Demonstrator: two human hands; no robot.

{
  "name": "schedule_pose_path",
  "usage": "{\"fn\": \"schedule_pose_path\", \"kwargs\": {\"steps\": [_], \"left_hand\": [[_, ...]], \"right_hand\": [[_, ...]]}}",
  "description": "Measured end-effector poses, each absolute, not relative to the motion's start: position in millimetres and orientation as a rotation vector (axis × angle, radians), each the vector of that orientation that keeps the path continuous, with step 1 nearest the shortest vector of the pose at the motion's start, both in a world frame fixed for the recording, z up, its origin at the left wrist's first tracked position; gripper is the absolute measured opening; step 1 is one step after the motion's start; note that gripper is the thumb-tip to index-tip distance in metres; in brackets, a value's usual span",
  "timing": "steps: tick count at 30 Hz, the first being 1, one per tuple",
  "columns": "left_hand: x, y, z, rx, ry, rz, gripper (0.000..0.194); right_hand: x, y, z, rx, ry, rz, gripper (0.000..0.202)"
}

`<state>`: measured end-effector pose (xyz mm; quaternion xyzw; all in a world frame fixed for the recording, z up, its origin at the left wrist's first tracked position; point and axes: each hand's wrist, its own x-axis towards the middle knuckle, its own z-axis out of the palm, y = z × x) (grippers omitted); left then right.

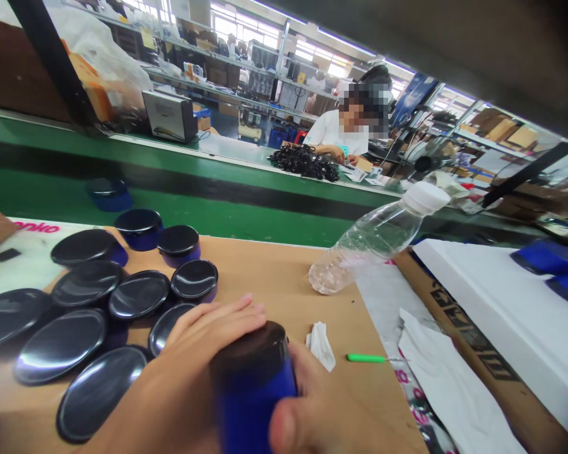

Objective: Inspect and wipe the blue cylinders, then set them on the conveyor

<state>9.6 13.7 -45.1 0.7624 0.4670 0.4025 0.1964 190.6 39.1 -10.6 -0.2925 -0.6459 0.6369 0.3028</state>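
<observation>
A blue cylinder with a black top [253, 391] stands nearly upright at the bottom middle, somewhat blurred. My right hand [322, 397] is wrapped round its right side, thumb across the front. Against its upper left lies my left hand [203, 347], the fingers close together and reaching over toward the black top; its palm side is hidden. To the left, several similar blue pieces with glossy black tops [139, 294] stand on brown cardboard [265, 265]. A crumpled white tissue [320, 345] and a green-handled tool [366, 358] lie right of the hands.
An empty clear bottle [369, 243] leans behind the hands. White paper [454, 384] and a white box [511, 302] with blue items on top are at the right. Past the green conveyor [194, 205], a person in white sits beside a black cable pile [305, 162].
</observation>
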Motion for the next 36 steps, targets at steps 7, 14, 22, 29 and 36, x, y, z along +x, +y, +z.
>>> {"fn": "schedule_pose_path", "kwargs": {"steps": [7,14,22,29,36], "left_hand": [[13,21,-43,2.464,1.332,1.061,0.064],[20,21,-50,2.271,1.296,1.25,0.076],[18,18,-61,2.482,1.326,1.269,0.083],[22,16,-49,2.579,1.34,1.379,0.061],[10,10,-47,2.765,1.235,1.453,0.058]], "right_hand": [[202,35,-1,-1.123,-1.706,1.343,0.069],[205,45,-17,-0.964,-1.225,1.82,0.07],[192,48,-25,-0.572,-0.945,2.213,0.055],[185,44,-27,-0.715,-0.844,2.216,0.066],[187,31,-34,-0.893,-1.185,1.915,0.048]]}}
